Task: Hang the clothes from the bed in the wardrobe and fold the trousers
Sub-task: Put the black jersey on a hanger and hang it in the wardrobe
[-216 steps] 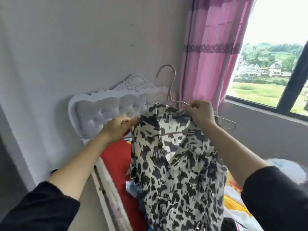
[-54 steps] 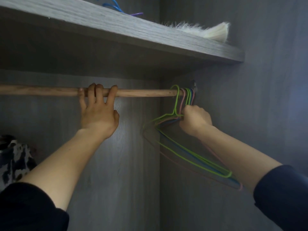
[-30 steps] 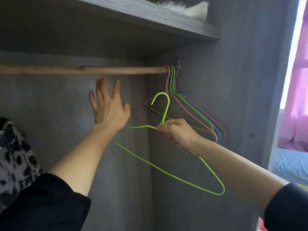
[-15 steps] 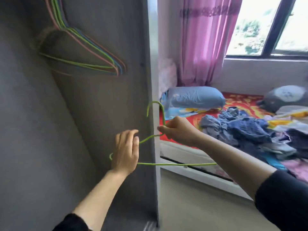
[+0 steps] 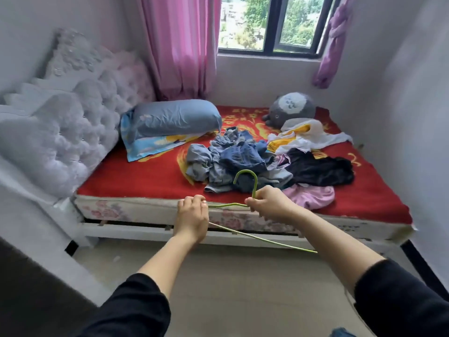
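Closest to you are your two black sleeves (image 5: 136, 310), forearms reaching out over the pale floor (image 5: 243, 288). Your left hand (image 5: 192, 218) and right hand (image 5: 269, 203) both hold the green hanger (image 5: 245, 170) in the air just in front of the bed's near edge. The left fingers are curled round the hanger's left shoulder. The right fingers and thumb pinch its neck just under the hook, which stands upright. The bottom bar slants down to the right beneath your right forearm.

Beyond the hands lies the bed (image 5: 136, 178), covered in red with a yellow pattern. The clothes sit on it, right of centre. A pink piece (image 5: 313, 197) lies nearest the edge, just past your right hand. Behind it is a crumpled heap of denim (image 5: 233, 159), and touching that on its right is a black garment (image 5: 320, 169). Further back is a white and yellow one (image 5: 306, 137). None of them is on the hanger.

A blue pillow (image 5: 175, 117) lies at the head end, left of the clothes. A grey plush toy (image 5: 291, 109) sits in the far right corner. The white tufted headboard (image 5: 60, 122) runs along the left. At the back a pink curtain (image 5: 179, 45) hangs beside the window (image 5: 267, 23).
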